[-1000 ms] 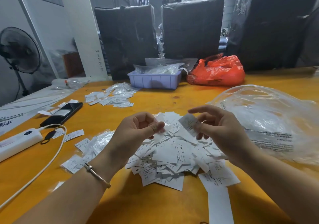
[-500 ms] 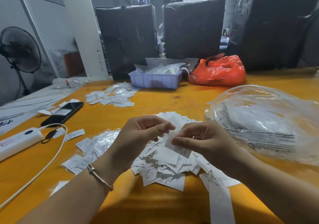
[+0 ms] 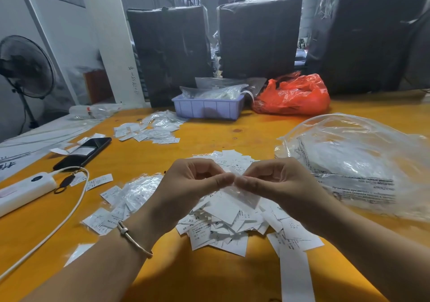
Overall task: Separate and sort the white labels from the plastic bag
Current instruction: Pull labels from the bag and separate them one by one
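Observation:
A heap of white labels printed with size letters lies on the yellow table, straight below my hands. My left hand and my right hand meet thumb to thumb above the heap. Both pinch one small clear packet with a white label between them. A big clear plastic bag with printed text lies crumpled on the right, just beyond my right hand. Small clear packets with labels lie in a pile left of my left wrist.
A second spread of labels lies farther back on the left. A black phone, a white power bank and its cable sit at the left. A lilac tray and a red bag stand at the back.
My hands have come together over the heap: the right one dropped from holding a label up, and both now pinch one packet at the thumbs.

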The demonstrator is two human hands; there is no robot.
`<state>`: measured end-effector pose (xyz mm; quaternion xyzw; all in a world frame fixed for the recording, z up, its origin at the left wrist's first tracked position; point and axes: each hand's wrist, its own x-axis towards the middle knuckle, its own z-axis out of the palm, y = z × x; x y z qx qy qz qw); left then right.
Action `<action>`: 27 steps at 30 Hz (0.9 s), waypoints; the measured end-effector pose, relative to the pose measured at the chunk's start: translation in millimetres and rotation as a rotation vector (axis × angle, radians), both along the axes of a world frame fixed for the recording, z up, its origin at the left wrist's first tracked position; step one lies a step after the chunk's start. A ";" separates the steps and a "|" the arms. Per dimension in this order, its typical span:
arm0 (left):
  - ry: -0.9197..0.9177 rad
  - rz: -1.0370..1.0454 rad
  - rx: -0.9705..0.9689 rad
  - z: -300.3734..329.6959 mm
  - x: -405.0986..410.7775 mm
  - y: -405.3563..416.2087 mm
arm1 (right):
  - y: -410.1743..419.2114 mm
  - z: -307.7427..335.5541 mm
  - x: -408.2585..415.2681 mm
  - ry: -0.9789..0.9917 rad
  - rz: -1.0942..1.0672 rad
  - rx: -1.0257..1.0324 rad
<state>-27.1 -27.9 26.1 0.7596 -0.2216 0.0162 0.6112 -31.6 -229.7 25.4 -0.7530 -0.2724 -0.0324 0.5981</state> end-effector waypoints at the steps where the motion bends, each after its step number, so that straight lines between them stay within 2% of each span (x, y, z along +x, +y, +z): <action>1: -0.005 -0.006 -0.002 -0.2 -0.1 0.1 | -0.2 0.7 0.4 0.010 0.009 0.011; 7: 0.016 0.049 -0.071 1.4 3.4 2.8 | -5.2 3.6 3.4 0.065 0.009 -0.042; 9: 0.048 0.018 -0.072 2.6 3.5 4.1 | -6.3 3.9 3.9 0.096 -0.017 0.003; 13: 0.139 -0.118 0.066 2.3 2.2 4.3 | -7.3 5.2 4.7 0.088 -0.079 0.092; 17: 0.156 -0.155 0.228 -0.8 -0.3 -1.1 | -4.2 1.7 3.4 -0.157 -0.137 -0.231; 19: 0.093 -0.129 0.286 0.3 -1.3 -2.6 | -2.1 0.9 2.5 -0.221 -0.139 -0.283; 21: 0.050 -0.104 0.295 1.0 -1.6 -1.9 | -2.6 3.5 2.5 -0.251 -0.155 -0.241; 27: 0.045 0.003 0.078 -0.9 1.2 1.1 | -15.9 10.7 5.3 -0.202 -0.323 0.157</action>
